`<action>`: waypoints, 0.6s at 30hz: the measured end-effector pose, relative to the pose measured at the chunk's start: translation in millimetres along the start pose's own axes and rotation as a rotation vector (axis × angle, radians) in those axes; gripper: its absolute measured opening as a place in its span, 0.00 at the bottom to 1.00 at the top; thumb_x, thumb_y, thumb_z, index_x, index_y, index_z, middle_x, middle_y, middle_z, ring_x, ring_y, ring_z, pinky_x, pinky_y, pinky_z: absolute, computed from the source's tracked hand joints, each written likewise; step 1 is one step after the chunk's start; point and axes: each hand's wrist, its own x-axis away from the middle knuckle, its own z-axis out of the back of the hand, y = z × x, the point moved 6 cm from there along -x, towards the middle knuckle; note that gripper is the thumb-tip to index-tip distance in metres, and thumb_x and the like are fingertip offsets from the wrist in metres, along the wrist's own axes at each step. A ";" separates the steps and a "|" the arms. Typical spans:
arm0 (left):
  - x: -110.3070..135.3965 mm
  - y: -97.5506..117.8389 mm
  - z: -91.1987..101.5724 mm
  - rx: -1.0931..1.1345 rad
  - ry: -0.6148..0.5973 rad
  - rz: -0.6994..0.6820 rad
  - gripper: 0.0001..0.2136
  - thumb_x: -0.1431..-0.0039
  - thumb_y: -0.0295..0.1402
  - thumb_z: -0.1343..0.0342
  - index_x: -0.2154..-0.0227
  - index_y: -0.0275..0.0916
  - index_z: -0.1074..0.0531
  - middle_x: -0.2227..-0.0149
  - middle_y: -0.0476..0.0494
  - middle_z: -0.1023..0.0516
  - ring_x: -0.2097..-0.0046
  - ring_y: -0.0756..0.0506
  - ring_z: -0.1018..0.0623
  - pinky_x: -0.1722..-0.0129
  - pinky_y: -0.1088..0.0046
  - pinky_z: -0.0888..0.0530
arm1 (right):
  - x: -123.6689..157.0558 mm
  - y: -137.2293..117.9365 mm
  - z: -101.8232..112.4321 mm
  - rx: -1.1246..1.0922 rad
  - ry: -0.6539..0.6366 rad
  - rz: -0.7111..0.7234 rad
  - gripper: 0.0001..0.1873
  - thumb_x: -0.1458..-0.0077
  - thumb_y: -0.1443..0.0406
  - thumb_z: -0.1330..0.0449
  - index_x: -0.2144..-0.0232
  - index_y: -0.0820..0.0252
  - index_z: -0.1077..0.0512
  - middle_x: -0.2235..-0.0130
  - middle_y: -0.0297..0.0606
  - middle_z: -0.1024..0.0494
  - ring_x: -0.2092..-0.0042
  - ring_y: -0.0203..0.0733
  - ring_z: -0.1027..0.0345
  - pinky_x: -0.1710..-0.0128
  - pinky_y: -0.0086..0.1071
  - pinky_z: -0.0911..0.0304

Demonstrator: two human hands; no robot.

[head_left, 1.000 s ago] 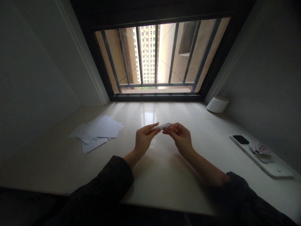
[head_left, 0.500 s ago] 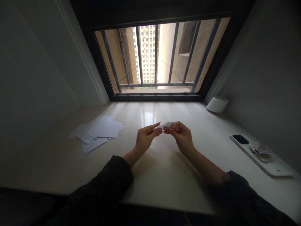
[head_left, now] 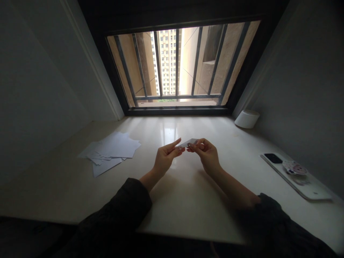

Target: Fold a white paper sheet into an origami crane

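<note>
A small folded piece of white paper (head_left: 189, 142) hangs just above the pale window ledge (head_left: 188, 193), pinched from both sides. My left hand (head_left: 166, 159) grips its left end between thumb and fingers. My right hand (head_left: 206, 154) grips its right end, fingers curled round it. Dark sleeves cover both forearms.
A loose pile of white paper sheets (head_left: 111, 151) lies on the ledge at the left. A white phone (head_left: 294, 173) with a round sticker lies face down at the right, and a white round object (head_left: 246, 119) stands in the far right corner. A barred window (head_left: 178, 68) closes the far side.
The two hands have stayed together on the paper, shifting only slightly. The view has drifted a little.
</note>
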 end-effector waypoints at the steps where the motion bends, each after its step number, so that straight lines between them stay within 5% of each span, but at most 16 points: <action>1: 0.1 -0.2 0.3 0.004 0.000 0.003 0.24 0.53 0.33 0.37 0.51 0.37 0.29 0.65 0.43 0.19 0.58 0.43 0.21 0.49 0.59 0.30 | -0.1 0.1 0.0 -0.002 0.004 0.000 0.15 0.60 0.63 0.31 0.78 0.58 0.35 0.77 0.29 0.24 0.74 0.36 0.28 0.68 0.33 0.29; 11: 0.7 0.7 0.5 0.009 -0.009 0.003 0.23 0.51 0.33 0.39 0.50 0.37 0.30 0.64 0.42 0.19 0.57 0.42 0.22 0.48 0.57 0.30 | -2.3 2.7 1.9 -0.045 0.019 0.002 0.18 0.61 0.63 0.30 0.81 0.59 0.38 0.82 0.23 0.35 0.74 0.36 0.27 0.69 0.30 0.30; 18: 0.3 2.8 -0.4 -0.048 -0.044 -0.064 0.23 0.50 0.33 0.39 0.49 0.37 0.31 0.62 0.42 0.20 0.56 0.43 0.22 0.48 0.58 0.30 | -2.4 0.9 3.8 -0.011 0.029 0.014 0.17 0.59 0.59 0.32 0.81 0.59 0.37 0.78 0.29 0.27 0.72 0.39 0.26 0.68 0.32 0.31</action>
